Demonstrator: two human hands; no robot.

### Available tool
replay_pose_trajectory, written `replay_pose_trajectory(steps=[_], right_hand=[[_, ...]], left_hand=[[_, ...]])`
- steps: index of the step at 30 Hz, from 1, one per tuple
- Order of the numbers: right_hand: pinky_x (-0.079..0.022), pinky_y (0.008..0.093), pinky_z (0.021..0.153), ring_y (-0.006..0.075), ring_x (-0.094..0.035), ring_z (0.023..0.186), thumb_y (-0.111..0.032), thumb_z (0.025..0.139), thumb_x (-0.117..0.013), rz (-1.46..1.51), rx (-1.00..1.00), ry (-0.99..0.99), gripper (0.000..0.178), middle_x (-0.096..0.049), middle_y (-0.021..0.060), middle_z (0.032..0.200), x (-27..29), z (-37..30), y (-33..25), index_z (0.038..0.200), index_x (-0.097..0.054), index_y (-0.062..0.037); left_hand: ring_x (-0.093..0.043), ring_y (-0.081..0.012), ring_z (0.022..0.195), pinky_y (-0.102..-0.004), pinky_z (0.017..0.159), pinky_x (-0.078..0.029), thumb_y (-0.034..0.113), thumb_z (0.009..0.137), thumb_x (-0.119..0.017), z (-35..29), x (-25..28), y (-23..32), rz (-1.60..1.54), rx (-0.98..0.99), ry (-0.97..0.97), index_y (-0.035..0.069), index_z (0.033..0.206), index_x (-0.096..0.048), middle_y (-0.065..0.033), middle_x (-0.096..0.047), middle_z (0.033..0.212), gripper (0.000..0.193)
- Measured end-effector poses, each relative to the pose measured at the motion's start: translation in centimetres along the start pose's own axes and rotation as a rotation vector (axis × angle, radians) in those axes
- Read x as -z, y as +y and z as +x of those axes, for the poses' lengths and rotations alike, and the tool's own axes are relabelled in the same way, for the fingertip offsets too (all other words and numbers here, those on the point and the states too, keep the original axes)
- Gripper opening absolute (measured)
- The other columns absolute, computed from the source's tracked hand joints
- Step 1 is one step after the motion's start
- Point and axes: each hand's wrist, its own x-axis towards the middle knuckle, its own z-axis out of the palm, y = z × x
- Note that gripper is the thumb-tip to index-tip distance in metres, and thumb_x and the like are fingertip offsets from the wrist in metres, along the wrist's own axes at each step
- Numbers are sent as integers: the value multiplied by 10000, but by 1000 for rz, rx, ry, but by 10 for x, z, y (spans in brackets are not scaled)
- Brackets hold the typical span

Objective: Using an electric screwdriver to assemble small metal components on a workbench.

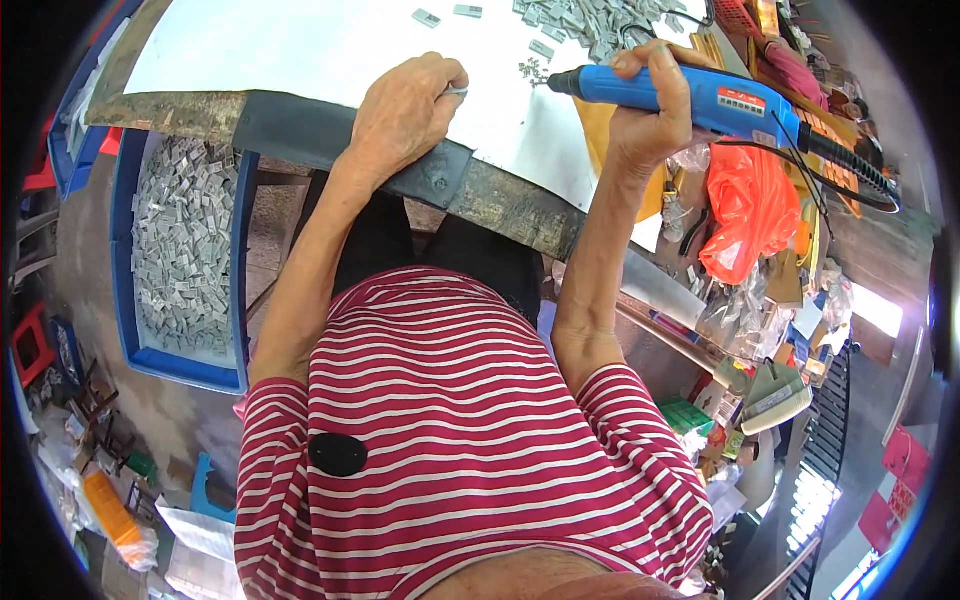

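My right hand (655, 110) is wrapped round a blue electric screwdriver (640, 88), which lies nearly level with its dark tip pointing left. The tip is beside a small cluster of tiny screws (531, 70) on the white table sheet (300, 50). My left hand (410, 108) rests near the table's front edge, fingers curled in. A small grey piece (456, 91) shows between its thumb and forefinger; most of it is hidden. Beyond the hands lies a heap of small grey rectangular parts (590, 22), with a few loose ones (427, 18) apart from it.
A blue bin (122, 250) full of similar grey parts stands below the table at the left. From the screwdriver's rear a black cable (850, 160) runs right. An orange-red plastic bag (745, 215) and assorted clutter lie at the right. The table's front edge (510, 205) is worn.
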Motion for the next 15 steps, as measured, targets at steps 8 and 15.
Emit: replay_pose_trajectory(steps=[8, 15], right_hand=[[-485, 294, 536, 182, -552, 495, -4, 682, -603, 38, -4, 17, 192, -555, 116, 594, -7, -8, -10, 853, -520, 19], [-490, 322, 518, 196, -545, 497, 7, 693, -589, 129, -36, -16, 163, -559, 139, 641, -15, -13, -7, 838, -515, 21]], left_hand=[[-571, -167, 693, -279, 637, -466, 94, 799, -587, -4, 1, -4, -62, 2, 58, 34, 911, -591, -62, -587, 809, 127], [-512, -64, 732, -195, 655, -419, 80, 812, -606, -26, 49, 13, -334, 303, 199, 39, 936, -603, 4, -589, 816, 131]])
